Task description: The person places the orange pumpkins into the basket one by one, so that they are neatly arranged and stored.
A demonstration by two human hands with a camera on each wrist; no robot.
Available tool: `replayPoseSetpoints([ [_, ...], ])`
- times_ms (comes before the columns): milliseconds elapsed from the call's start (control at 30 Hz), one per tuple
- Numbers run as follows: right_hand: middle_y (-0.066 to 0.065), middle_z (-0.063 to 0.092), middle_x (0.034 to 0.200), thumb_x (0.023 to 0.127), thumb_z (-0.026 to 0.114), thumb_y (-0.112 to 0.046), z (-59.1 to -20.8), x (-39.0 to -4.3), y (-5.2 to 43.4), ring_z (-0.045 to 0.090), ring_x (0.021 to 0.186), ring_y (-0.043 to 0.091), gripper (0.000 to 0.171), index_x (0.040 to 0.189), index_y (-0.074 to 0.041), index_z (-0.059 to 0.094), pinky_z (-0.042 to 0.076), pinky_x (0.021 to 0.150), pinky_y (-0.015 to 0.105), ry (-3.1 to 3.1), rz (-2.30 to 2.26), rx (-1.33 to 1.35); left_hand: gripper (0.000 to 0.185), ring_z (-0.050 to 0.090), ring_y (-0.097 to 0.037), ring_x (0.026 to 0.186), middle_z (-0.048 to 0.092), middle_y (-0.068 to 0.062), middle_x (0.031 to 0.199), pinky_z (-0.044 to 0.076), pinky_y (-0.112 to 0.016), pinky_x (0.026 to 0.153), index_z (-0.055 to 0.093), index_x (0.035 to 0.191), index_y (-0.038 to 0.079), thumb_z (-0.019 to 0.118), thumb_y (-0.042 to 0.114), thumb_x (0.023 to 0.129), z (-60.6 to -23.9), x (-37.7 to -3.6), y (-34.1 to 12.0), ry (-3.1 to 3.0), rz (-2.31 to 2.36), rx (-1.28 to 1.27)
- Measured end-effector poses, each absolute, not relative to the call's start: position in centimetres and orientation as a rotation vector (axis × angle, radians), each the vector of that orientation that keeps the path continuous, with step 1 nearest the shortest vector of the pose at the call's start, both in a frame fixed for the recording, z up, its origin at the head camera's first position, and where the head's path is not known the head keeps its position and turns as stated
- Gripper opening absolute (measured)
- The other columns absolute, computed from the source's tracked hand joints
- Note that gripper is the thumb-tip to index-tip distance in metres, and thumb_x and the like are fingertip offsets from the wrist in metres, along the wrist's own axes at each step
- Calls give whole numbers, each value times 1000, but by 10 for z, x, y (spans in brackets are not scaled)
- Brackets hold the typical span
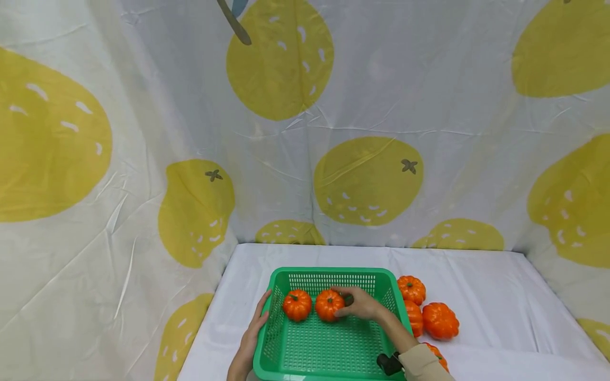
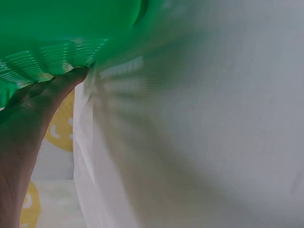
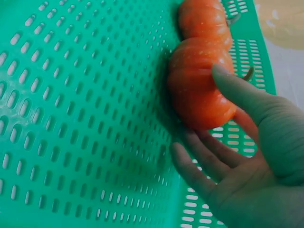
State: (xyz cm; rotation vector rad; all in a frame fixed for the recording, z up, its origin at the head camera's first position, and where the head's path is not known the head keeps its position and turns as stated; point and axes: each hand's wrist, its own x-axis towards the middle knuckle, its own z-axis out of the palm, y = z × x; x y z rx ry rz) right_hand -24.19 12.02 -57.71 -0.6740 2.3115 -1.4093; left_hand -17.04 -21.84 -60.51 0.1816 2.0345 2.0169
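Right now my right hand is inside the green basket, thumb and fingers loosely curled round a small orange pumpkin that sits on the basket floor just ahead of my palm, stem up. A second pumpkin lies touching or nearly touching it on the far side from my grip. My left hand rests flat, fingers straight, against the basket's outer wall.

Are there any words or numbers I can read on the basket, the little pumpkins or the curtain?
None: no words, numbers or labels show anywhere.
The green basket has only rows of holes.
The small pumpkins are plain orange.
The cloth backdrop carries only yellow fruit pictures.
The left wrist view is too blurred to read anything.
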Motion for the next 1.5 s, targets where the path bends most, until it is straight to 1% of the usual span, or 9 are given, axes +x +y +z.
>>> replayPoseSetpoints([
  [333,32,62,130,88,82,-9,-581,-246,113,68,107,41,69,148,5,51,60,83,37,2307,-1426,-663,53,20,-11,151,2,-1,176,20,-46,121,15,165,39,25,43,114,-603,-171,-218,2040,2018,173],
  [567,32,61,135,89,82,-12,-581,-247,115,66,111,42,70,150,4,50,59,86,43,2306,-1425,-656,53,27,11,140,1,-1,176,20,-44,122,14,165,40,25,43,114,-602,-171,-218,2029,2021,185],
  [700,31,61,131,90,81,-13,-581,-246,116,66,111,43,70,150,3,50,59,85,40,2302,-1433,-654,54,26,9,141,0,-1,176,19,-44,122,13,166,39,25,43,114,-602,-172,-217,2029,2023,186],
  [800,32,62,130,90,80,-11,-581,-246,117,66,110,43,68,149,5,50,59,81,35,2292,-1449,-662,54,24,4,145,1,-1,176,20,-45,122,13,166,38,25,43,114,-602,-172,-217,2037,2021,184],
  [967,31,63,129,91,80,-10,-581,-247,118,67,109,42,68,150,5,50,57,78,28,2284,-1451,-675,54,14,-22,156,1,-2,176,20,-47,122,14,166,38,25,42,114,-601,-173,-216,2040,2025,187],
  [1067,31,62,131,91,79,-13,-575,-247,121,65,113,44,69,151,5,48,58,83,33,2290,-1433,-683,54,7,-32,158,0,-3,176,19,-49,122,13,166,37,24,41,114,-602,-174,-215,2033,2029,203],
  [1200,33,59,137,94,78,-21,-559,-243,133,60,123,49,74,155,1,43,57,92,46,2275,-1412,-652,54,4,-33,158,-1,-3,176,16,-50,122,12,166,36,24,41,114,-604,-173,-214,2022,2031,215],
  [1300,33,57,140,95,76,-28,-546,-237,149,58,127,50,77,158,-3,40,57,94,48,2265,-1417,-639,54,7,-27,158,-1,-2,176,17,-49,123,12,166,36,24,42,114,-605,-172,-215,2016,2026,218],
  [1500,30,55,144,100,71,-30,-522,-220,182,56,129,47,75,160,-4,35,56,94,39,2273,-1469,-650,54,24,10,144,0,-2,176,18,-45,122,13,166,37,24,43,114,-605,-171,-218,2043,2010,202],
])
